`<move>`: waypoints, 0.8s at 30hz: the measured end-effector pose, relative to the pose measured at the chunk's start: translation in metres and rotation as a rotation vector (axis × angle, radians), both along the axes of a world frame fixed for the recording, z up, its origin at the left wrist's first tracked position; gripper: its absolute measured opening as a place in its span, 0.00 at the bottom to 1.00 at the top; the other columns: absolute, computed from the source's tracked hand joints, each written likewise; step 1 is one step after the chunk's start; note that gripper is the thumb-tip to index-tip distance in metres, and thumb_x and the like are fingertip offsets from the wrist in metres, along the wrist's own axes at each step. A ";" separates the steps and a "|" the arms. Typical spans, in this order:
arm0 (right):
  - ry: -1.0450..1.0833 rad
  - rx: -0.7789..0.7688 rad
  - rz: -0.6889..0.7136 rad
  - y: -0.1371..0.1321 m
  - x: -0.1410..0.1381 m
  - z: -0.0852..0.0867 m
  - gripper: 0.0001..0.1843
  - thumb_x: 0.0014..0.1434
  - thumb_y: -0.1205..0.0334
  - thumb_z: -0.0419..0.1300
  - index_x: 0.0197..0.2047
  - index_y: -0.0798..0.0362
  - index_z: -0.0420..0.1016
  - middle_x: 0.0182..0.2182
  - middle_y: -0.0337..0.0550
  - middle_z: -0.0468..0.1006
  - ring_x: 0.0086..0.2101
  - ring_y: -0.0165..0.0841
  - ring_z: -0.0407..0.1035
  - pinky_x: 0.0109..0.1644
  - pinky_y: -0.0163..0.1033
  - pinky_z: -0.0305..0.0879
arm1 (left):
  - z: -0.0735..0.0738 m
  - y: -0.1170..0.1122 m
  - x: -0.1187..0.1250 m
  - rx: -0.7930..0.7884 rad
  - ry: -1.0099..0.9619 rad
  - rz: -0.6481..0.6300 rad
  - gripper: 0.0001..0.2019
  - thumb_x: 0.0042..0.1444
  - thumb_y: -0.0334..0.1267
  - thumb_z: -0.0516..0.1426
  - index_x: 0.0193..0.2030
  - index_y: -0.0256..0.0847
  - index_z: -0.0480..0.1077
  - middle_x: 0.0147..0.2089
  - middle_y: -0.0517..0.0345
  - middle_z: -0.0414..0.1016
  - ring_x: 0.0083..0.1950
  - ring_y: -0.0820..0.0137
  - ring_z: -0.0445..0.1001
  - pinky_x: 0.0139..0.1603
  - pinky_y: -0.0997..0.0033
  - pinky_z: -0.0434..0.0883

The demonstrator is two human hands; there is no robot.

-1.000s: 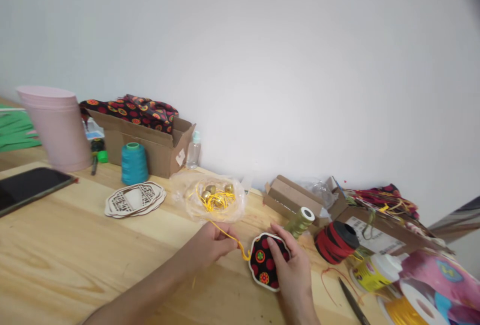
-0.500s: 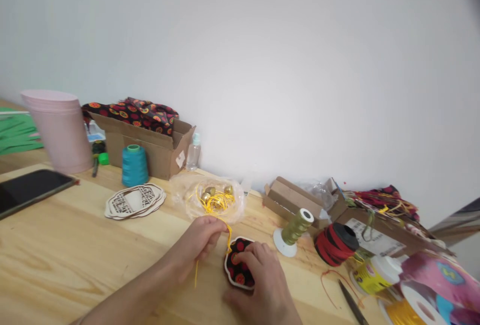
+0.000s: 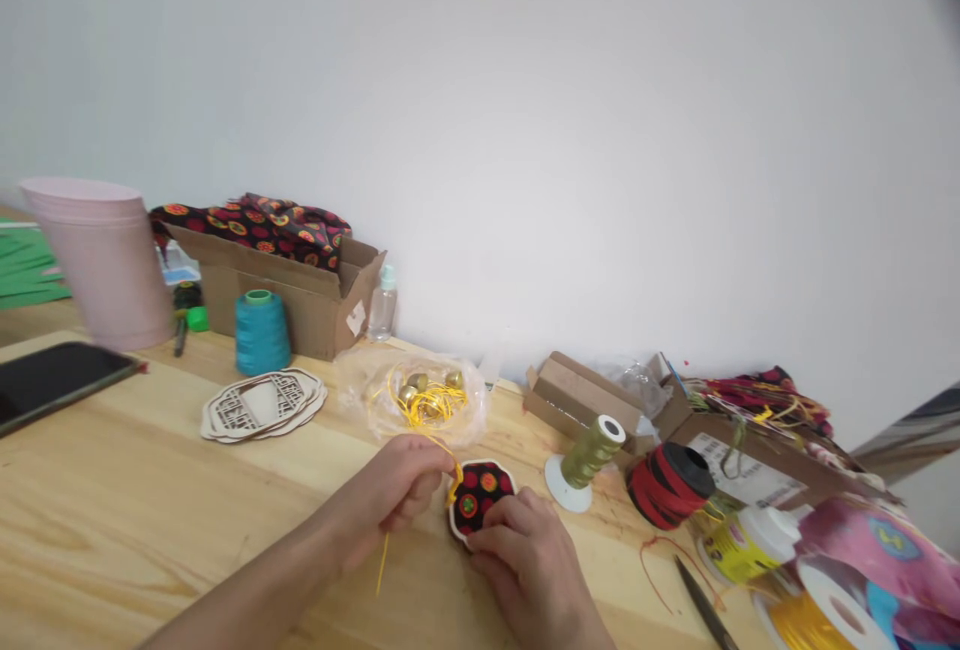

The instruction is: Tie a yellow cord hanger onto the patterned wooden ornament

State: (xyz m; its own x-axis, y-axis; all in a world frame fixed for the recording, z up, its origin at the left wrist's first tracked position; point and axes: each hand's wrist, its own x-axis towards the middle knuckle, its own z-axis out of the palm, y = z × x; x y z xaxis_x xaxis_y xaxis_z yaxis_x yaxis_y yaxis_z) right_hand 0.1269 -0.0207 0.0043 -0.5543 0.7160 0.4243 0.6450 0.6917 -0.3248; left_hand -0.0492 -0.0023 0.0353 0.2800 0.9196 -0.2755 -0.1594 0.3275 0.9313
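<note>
My left hand (image 3: 409,480) is closed in a pinch on a yellow cord (image 3: 455,475). One loose end of that cord hangs below my fingers, and the rest runs to the upper left edge of a small scalloped piece (image 3: 480,495). This piece has a pale rim and black fabric with red and orange round motifs. My right hand (image 3: 525,550) grips its lower right edge between thumb and fingers. Behind my left hand, a clear plastic bag (image 3: 367,400) holds brass-coloured bells (image 3: 454,380) and more yellow cord.
To the left are cut-out wooden plaques (image 3: 262,405), a teal thread cone (image 3: 261,335), a phone (image 3: 60,380) and a pink bin (image 3: 101,265). At right stand an olive spool (image 3: 592,455), a red-black ribbon roll (image 3: 670,485), a glue bottle (image 3: 750,542) and a pointed dark tool (image 3: 705,605).
My right fingers have slid off the fabric face to the lower right edge, so more of the pattern shows. The piece has turned slightly. My left hand keeps its pinch.
</note>
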 end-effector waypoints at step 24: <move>0.777 -0.406 -0.231 0.004 -0.004 -0.003 0.06 0.49 0.63 0.57 0.24 0.54 0.73 0.23 0.40 0.70 0.25 0.29 0.64 0.29 0.31 0.60 | -0.031 -0.010 0.032 0.058 0.043 -0.078 0.12 0.44 0.45 0.55 0.23 0.37 0.63 0.10 0.75 0.48 0.12 0.82 0.42 0.12 0.80 0.41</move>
State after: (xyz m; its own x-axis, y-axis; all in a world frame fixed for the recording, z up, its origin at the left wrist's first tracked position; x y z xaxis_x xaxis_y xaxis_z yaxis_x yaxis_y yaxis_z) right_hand 0.1226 -0.0169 0.0014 -0.0416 0.9501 0.3092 0.2508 0.3095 -0.9172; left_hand -0.0173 -0.0119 0.0044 0.3408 0.9102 -0.2353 -0.0951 0.2823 0.9546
